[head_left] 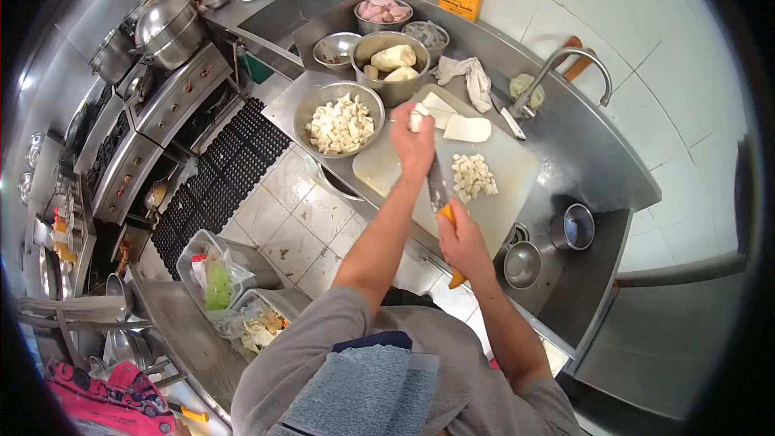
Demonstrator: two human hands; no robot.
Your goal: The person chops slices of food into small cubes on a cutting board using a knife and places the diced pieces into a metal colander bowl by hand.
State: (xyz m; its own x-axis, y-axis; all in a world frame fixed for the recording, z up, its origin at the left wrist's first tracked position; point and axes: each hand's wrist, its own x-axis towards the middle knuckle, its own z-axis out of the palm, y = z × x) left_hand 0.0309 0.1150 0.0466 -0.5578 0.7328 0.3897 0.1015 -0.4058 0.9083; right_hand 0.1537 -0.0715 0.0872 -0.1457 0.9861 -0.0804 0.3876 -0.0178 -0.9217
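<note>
My right hand [467, 244] grips the orange handle of a kitchen knife [437, 186], its blade pointing away from me over the white cutting board [508, 214]. My left hand [412, 141] is closed on a piece of pale root vegetable [418, 119] beside the blade, near the board's left side. Flat slices [467, 128] of the same vegetable lie just beyond the knife. A small pile of diced cubes [473, 176] sits to the right of the blade. Left of the board, a steel bowl [300, 123] holds many more cubes.
Behind the board stands a pot [358, 55] with large peeled pieces, near a bowl of pink meat [383, 10]. A white cloth [467, 79] and a faucet [601, 85] are at the back. To the right, a sink holds a steel pot [573, 228]. Bins [266, 273] stand left.
</note>
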